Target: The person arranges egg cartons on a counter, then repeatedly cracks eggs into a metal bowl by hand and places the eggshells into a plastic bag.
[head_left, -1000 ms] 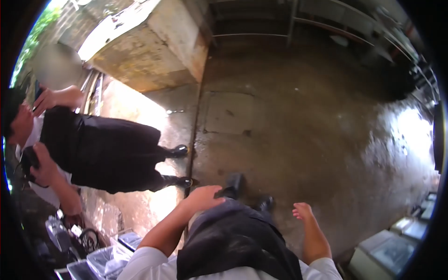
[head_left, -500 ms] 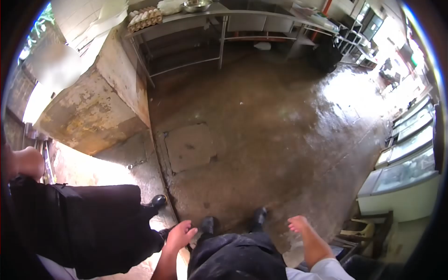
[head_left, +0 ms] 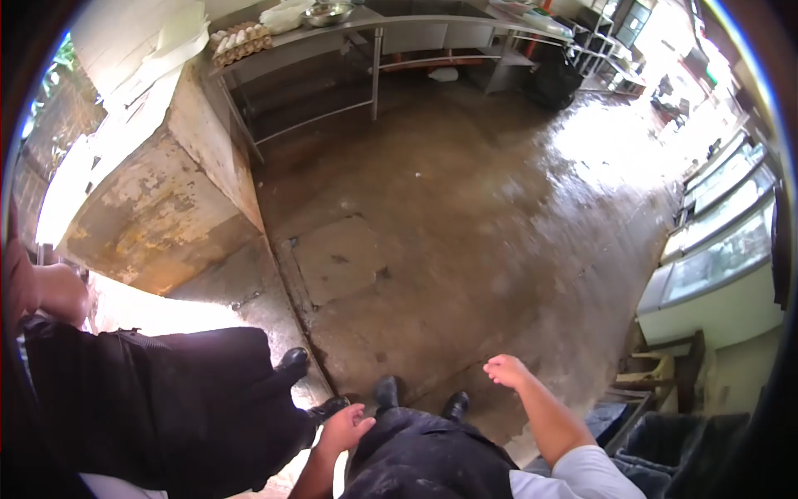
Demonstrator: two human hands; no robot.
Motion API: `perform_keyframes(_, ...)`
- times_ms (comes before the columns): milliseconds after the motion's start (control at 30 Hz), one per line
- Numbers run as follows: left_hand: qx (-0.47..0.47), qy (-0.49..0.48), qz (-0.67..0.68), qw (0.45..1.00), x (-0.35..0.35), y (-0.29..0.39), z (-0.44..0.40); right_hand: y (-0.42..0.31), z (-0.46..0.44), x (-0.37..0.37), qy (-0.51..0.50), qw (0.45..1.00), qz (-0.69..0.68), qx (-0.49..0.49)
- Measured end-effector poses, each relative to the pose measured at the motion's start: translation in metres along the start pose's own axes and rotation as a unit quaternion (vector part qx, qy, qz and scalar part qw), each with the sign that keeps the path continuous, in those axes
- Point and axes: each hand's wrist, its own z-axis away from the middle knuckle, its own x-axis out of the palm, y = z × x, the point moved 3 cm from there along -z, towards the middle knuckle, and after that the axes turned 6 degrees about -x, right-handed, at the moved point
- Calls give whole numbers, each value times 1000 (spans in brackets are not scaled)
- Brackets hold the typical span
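My left hand [head_left: 345, 427] hangs low beside my dark apron [head_left: 428, 457], its thumb apart from loosely bent fingers, with nothing visible in it. On the other side, my right hand [head_left: 505, 372] is held forward over the wet brown floor [head_left: 465, 274]. Its fingers are curled into a loose fist, and no object shows in them. My black boots [head_left: 455, 406] stand on the floor between the two hands. Close by my left hand is another person in dark clothing [head_left: 183, 407], with a bare arm [head_left: 58, 293] at the far left.
Steel counters [head_left: 374, 71] line the back, bearing egg trays [head_left: 241, 41] and a metal bowl [head_left: 327, 13]. A peeling block wall [head_left: 158, 216] stands left. At right are a glass-topped cabinet [head_left: 706, 299] and dark bins [head_left: 661, 441]. A black bag [head_left: 553, 83] sits at the back.
My right hand has swung forward and toward the middle of the view. My left hand has shifted slightly right and lower. The counters and wall have slid left in view, and the other person appears nearer.
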Motion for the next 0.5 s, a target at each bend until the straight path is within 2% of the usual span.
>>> perform_keyframes(100, 8, 6, -30, 999, -12, 23, 1, 34, 22, -16, 23, 999, -15, 40)
perform_keyframes(167, 6, -1, -51, 999, -13, 27, 0, 73, 32, -16, 28, 988, -10, 149)
perform_keyframes(267, 16, -3, -57, 998, -10, 30, 1, 105, 47, -15, 0, 984, 21, 175)
perform_keyframes(367, 18, -1, -73, 997, -4, 24, 3, 119, 50, -7, 0, 986, 16, 168)
perform_keyframes(500, 20, -23, -124, 992, -5, 36, 10, 95, 51, 6, 19, 991, -38, 129)
